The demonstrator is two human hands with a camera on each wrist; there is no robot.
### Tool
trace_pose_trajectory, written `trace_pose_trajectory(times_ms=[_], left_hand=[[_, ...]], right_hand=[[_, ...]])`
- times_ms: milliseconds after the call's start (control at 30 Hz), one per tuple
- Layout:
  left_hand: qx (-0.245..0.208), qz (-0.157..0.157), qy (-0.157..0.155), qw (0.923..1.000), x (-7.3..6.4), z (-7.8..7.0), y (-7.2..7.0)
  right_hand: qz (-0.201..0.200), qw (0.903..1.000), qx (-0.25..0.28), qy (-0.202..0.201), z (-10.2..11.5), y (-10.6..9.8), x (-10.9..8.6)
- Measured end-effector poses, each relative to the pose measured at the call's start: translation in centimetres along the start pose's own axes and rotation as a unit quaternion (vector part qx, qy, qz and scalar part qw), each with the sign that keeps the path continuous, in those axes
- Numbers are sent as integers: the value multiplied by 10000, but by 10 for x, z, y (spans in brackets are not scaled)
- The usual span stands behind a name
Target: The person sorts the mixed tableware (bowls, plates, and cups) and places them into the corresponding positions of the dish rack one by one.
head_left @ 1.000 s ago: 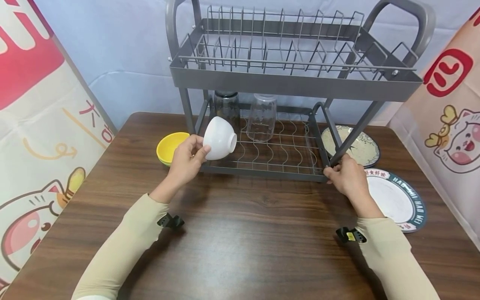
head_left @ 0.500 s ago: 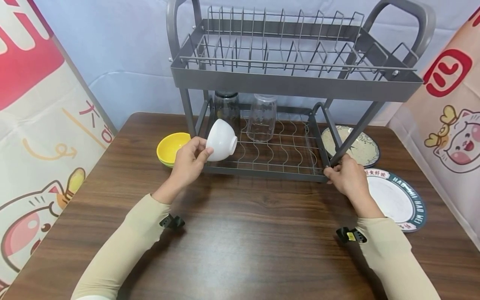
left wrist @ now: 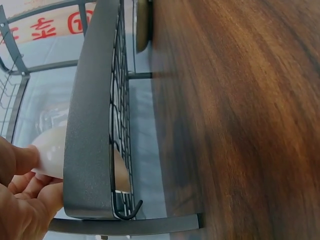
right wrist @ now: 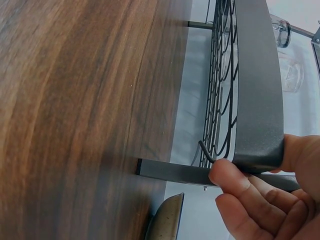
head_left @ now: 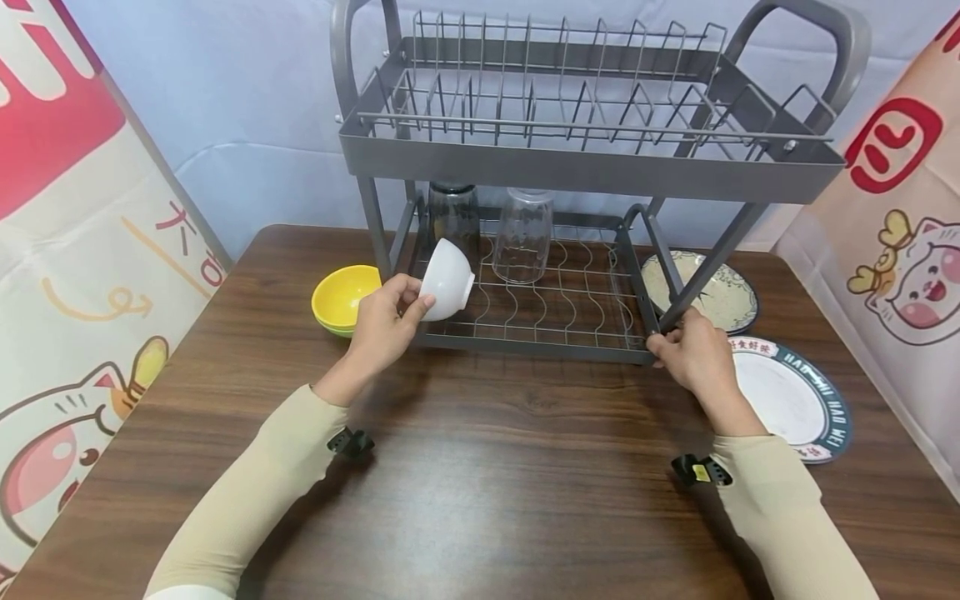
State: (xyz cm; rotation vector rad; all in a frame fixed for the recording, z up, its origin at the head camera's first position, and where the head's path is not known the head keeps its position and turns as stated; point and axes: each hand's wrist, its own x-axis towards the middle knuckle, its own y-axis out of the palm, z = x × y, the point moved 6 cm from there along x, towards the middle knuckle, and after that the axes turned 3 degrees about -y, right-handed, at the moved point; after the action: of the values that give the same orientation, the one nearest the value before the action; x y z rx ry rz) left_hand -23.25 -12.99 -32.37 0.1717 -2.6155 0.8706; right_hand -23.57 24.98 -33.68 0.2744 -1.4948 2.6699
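My left hand [head_left: 386,321] pinches the rim of a white bowl [head_left: 448,283], thumb on the outside. The bowl lies on its side at the left front of the rack's lower shelf, its foot turned right. In the left wrist view the shelf's front rail hides part of the white bowl [left wrist: 50,150]. My right hand [head_left: 693,350] grips the lower front right corner of the grey two-tier dish rack [head_left: 585,165]. Close up, the right hand's fingers [right wrist: 237,180] curl under the rack's front rail [right wrist: 257,90]. Behind the bowl stand a dark glass [head_left: 455,218] and a clear glass [head_left: 522,237], both upside down.
A yellow bowl [head_left: 345,293], nested in a green one, sits left of the rack on the wooden table [head_left: 480,492]. To the right lie a patterned dish [head_left: 723,296] and a white plate with a green lettered rim [head_left: 832,400]. Wire dividers line the upper tier.
My left hand has moved slightly right with the white bowl, tilting the bowl a little so its foot points more to the right. My right hand keeps its grip on the rack.
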Motion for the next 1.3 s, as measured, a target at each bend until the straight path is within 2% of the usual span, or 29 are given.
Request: trace_pose_trajectory(times_ms=[633, 1133, 1300], left_hand=[[173, 465, -410, 9979, 2, 1, 8], [220, 601, -340, 9974, 1, 1, 9], [332, 792, -365, 9956, -1, 0, 8]], right_hand=[[-29, 10000, -7, -61, 0, 0, 0], [-37, 10000, -22, -2, 0, 0, -1], [-28, 10000, -25, 11, 0, 1, 0]])
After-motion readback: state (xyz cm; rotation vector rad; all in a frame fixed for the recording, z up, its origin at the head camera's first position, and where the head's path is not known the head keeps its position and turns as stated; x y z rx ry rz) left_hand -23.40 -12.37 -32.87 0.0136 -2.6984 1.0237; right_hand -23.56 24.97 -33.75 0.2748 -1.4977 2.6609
